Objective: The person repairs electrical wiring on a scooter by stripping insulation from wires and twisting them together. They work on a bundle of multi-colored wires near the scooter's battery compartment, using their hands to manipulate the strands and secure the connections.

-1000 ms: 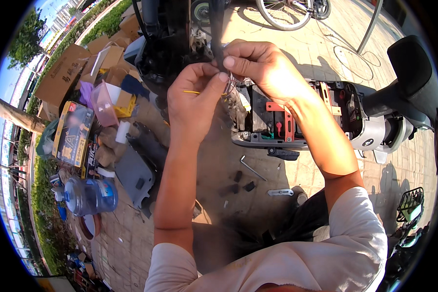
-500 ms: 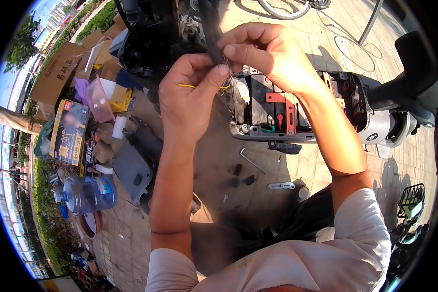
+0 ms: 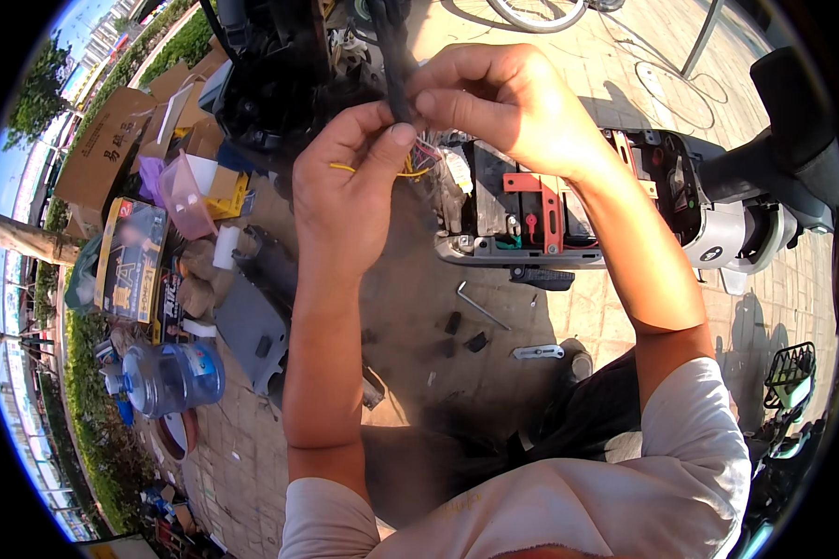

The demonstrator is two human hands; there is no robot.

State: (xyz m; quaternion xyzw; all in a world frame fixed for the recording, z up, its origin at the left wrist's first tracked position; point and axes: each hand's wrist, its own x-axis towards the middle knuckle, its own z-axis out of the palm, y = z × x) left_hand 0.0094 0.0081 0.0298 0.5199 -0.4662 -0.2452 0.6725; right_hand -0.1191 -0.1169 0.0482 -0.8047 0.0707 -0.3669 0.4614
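In front of me both hands are raised close together beside a thick black cable [image 3: 393,56] that hangs down from above. My left hand [image 3: 350,186] is closed, thumb against forefinger, with a thin yellow wire [image 3: 343,168] sticking out on both sides of it. The lower end of the cable meets these fingertips. My right hand [image 3: 508,112] is pinched at the cable's right side, and what lies between its fingertips is too small to make out. Just beyond and below are bundled wires [image 3: 449,172] at the opened scooter body [image 3: 494,253].
Red brackets [image 3: 551,214] cross the scooter's open compartment. On the paving lie a hex key [image 3: 482,306], a utility knife [image 3: 538,352] and small black pieces [image 3: 476,342]. At left stand cardboard boxes [image 3: 103,149], a blue water jug [image 3: 182,377] and a grey panel [image 3: 252,321].
Both hands have shifted slightly left together with the black cable. More of the yellow wire and the wire bundle shows below my left fingertips. Both hands stay pinched.
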